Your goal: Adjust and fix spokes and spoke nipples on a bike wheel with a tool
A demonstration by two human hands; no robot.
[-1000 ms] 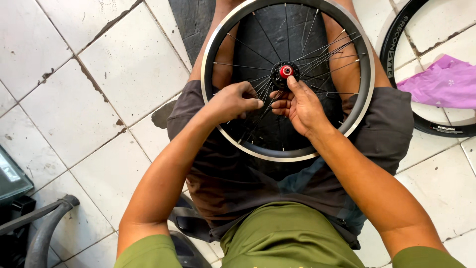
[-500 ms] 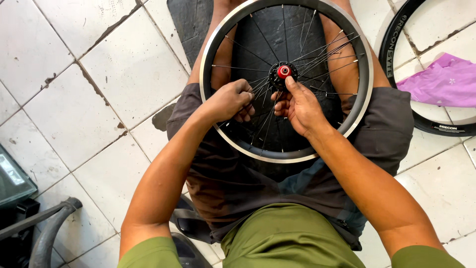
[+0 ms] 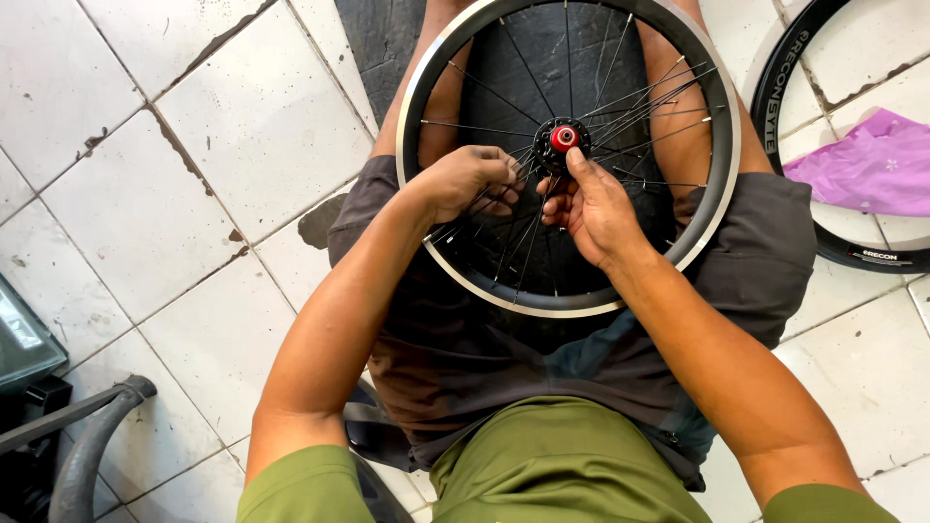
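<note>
Two hands at one bicycle wheel (image 3: 712, 184), lying across the seated person's lap over dark shorts (image 3: 765, 252), tiled floor (image 3: 145, 194) around. Second black rim (image 3: 775, 107) lies right, well apart, purple cloth (image 3: 872, 165) inside it. Left hand (image 3: 465, 182) curled among the spokes (image 3: 513, 242) just left of the hub, grip narrow on spokes, exact hold unclear. Right hand (image 3: 596, 208) below the red-capped hub (image 3: 563, 138), thumb up touching it, fingers closed on spokes.
</note>
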